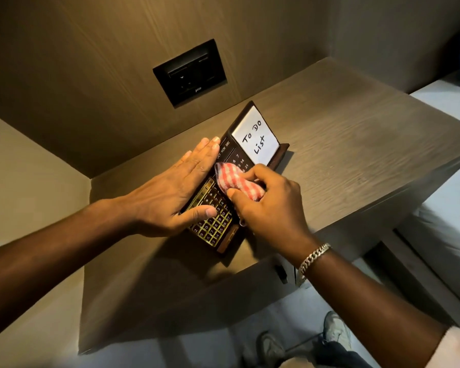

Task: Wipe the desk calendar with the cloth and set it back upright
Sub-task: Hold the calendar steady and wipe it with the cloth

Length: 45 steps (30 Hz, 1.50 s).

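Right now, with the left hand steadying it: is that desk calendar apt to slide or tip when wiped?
The desk calendar looks rigid, a dark wooden block, so it probably won't flex under the cloth. It leans back on a narrow base, so it would likely tip or skid on the smooth desk without the left hand bracing it. The "To Do List" pad might shift.

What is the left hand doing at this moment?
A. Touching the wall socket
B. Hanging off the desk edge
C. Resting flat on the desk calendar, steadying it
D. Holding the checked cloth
C: the left hand lies open and flat on the desk calendar, while the right hand grips the cloth.
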Tool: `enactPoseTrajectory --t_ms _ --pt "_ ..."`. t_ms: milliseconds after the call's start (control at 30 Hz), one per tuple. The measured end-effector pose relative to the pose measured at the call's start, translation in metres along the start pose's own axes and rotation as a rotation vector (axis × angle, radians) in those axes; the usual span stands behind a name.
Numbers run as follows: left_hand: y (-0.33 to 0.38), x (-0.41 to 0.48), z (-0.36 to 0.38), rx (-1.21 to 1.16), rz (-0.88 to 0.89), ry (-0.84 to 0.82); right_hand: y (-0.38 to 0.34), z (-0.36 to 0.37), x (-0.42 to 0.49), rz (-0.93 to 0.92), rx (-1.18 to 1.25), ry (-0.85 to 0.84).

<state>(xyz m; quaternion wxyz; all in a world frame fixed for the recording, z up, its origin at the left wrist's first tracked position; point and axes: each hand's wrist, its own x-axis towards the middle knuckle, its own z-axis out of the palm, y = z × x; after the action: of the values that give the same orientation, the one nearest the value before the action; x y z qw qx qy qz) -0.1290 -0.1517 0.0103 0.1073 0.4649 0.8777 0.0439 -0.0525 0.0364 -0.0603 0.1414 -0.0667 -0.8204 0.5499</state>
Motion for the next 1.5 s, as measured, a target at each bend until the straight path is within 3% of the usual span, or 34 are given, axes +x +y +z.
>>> enactPoseTrajectory --t_ms 133,267,367,467,633,833,1000,1100,1300,1500 --pt "0.001 -0.001 0.002 -0.063 -0.029 0.005 -0.006 -0.011 0.019 0.048 0.300 0.034" --pt "-0.001 0.000 0.004 -0.100 -0.036 0.017 0.005 -0.021 0.027 0.040 0.015 0.067" --pt "0.000 0.001 0.006 -0.122 -0.028 0.040 0.007 -0.012 0.011 0.035 -0.007 0.046" --pt "0.002 0.000 0.007 -0.134 -0.027 0.047 -0.004 -0.002 0.006 0.011 0.149 0.066" --pt "0.003 -0.003 0.006 -0.125 -0.071 0.031 -0.010 0.000 0.030 0.138 0.482 0.152" --pt "0.007 -0.001 0.006 -0.144 -0.073 0.043 0.013 -0.005 0.007 0.079 0.234 0.192" --pt "0.009 0.000 0.007 -0.150 -0.060 0.050 -0.003 0.006 0.006 0.076 0.356 0.156" --pt "0.010 -0.001 0.006 -0.167 -0.087 0.032 -0.012 0.005 0.020 0.090 0.466 0.218" --pt "0.012 0.000 0.008 -0.160 -0.082 0.045 0.007 -0.003 0.009 0.051 0.234 0.211" --pt "0.015 0.001 0.007 -0.153 -0.060 0.052 -0.007 0.005 0.014 0.107 0.439 0.167"
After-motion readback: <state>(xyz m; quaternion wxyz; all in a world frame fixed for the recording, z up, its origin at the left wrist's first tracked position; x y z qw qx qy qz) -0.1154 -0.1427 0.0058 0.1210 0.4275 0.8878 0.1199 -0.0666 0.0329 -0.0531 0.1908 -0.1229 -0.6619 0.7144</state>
